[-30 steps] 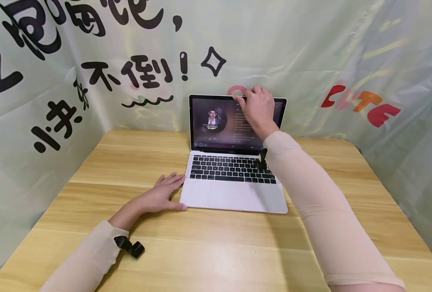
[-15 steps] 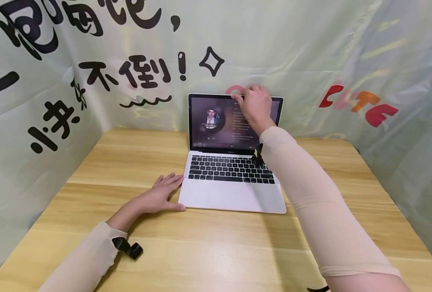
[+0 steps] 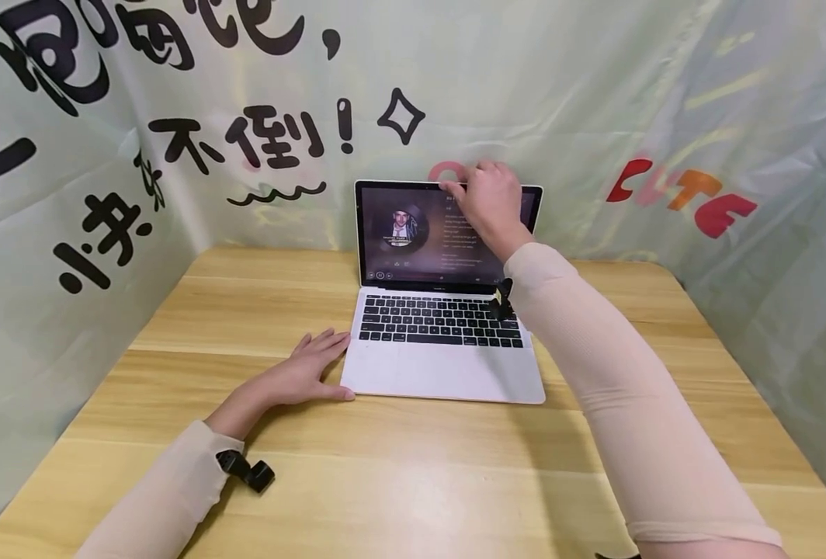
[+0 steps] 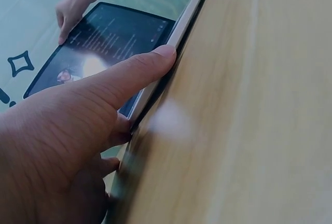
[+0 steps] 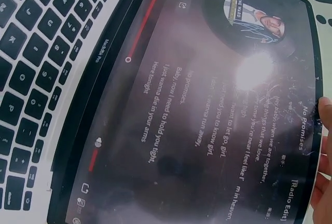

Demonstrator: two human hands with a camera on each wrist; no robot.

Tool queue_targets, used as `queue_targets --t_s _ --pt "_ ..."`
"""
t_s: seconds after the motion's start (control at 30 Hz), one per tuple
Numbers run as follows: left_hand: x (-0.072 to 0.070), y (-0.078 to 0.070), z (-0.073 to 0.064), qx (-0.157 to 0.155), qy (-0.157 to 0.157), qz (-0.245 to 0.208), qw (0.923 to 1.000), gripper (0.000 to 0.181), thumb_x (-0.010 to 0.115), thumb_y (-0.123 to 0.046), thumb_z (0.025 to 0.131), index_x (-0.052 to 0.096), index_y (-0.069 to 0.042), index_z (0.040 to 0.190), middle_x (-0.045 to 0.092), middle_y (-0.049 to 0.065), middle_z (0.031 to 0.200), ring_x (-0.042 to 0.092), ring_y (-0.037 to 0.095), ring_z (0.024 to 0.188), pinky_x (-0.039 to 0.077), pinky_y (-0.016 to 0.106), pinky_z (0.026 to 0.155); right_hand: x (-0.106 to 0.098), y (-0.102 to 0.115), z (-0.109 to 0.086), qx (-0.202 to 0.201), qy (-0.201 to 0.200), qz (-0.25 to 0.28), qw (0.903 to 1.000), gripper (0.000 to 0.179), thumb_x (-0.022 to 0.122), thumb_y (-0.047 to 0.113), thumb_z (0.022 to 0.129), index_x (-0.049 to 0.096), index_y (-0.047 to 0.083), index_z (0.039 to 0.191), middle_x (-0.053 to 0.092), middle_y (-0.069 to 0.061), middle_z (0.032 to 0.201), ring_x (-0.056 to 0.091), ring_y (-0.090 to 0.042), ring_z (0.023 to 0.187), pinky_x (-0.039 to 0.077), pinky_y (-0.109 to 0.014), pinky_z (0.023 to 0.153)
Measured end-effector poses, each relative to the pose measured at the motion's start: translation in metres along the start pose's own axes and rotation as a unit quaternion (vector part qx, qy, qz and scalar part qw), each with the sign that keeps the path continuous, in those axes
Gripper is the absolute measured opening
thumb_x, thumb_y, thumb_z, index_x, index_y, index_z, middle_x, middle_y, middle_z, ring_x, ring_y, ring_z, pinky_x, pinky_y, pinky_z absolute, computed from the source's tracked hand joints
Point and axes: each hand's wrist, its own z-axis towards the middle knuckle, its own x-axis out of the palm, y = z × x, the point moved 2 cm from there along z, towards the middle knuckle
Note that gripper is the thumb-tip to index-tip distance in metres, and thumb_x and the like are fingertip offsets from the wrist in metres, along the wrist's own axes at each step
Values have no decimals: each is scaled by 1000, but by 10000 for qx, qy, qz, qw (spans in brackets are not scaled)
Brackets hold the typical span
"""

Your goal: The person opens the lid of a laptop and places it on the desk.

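A silver laptop (image 3: 427, 373) stands raised on the wooden table, its keyboard facing me and its lit screen (image 5: 207, 105) showing song lyrics and a round cover picture. My right hand (image 3: 491, 200) grips the top edge of the lid, thumb on the screen side and fingers behind it. In the right wrist view its fingertips (image 5: 325, 112) show at the lid's edge. My left hand (image 3: 301, 374) lies beside the base with fingers spread, fingertips along the left side. The left thumb (image 4: 163, 53) touches the base near its front left corner.
The wooden table (image 3: 413, 481) reaches back to a pale cloth (image 3: 560, 93) with black writing and coloured letters. The cloth hangs close behind the lid and along both sides. Small black cameras (image 3: 247, 470) sit on the wrists.
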Motion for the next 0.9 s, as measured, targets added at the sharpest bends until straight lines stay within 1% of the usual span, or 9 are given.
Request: queue_targets --t_s 0.13,0.27,0.37,0.47,0.6,0.77,0.83,0.9 --pt "-3 0 1 -30 42 63 10000 111 64 -71 79 24 1 153 23 16 159 10 38 147 -1 58 115 -4 1 -2 -54 72 60 9999 59 56 59 92 72 4 105 63 -13 98 58 -34 98 48 -46 89" --pt "-6 -1 2 -69 34 110 9999 111 66 -69 78 24 1 153 24 15 159 11 38 147 0 58 116 -9 1 -2 -91 144 198 9997 58 55 58 93 71 4 105 63 -13 104 57 -34 101 47 -46 91" --pt "-6 -2 1 -114 104 159 9998 112 65 -71 78 24 0 154 23 15 159 11 37 147 1 58 116 -12 0 -6 -108 197 312 9993 57 55 58 94 71 4 106 63 -12 107 56 -33 104 46 -45 93" --pt "-7 -2 0 -182 190 200 9995 112 64 -72 77 23 -2 154 22 14 160 11 36 147 2 56 116 -15 -2 -10 -170 126 427 9989 56 56 57 93 71 5 107 63 -11 106 56 -32 104 47 -45 92" --pt "-9 -4 0 -255 353 310 9986 113 64 -72 77 21 -2 155 20 14 160 10 35 147 4 53 117 -20 -6 -17 -294 -68 552 9980 55 57 57 92 71 6 107 64 -10 103 57 -32 102 47 -45 91" --pt "-16 -6 0 -283 590 391 9971 114 65 -71 77 21 0 154 21 17 159 13 39 146 11 53 117 -27 -9 -29 -418 -146 719 9964 51 59 56 92 72 9 109 64 -9 99 57 -32 97 47 -48 88" --pt "-19 -7 2 -257 594 325 9974 113 66 -70 77 21 0 154 23 19 158 16 40 145 14 52 117 -30 -10 -34 -457 -195 788 9957 50 60 56 91 73 11 109 64 -9 98 57 -32 96 48 -50 86" --pt "-22 -8 3 -213 563 304 9977 112 65 -69 78 21 -1 155 25 20 157 20 39 144 17 51 116 -33 -11 -38 -507 -236 861 9947 49 62 55 91 72 10 106 64 -9 96 57 -32 95 47 -51 85"
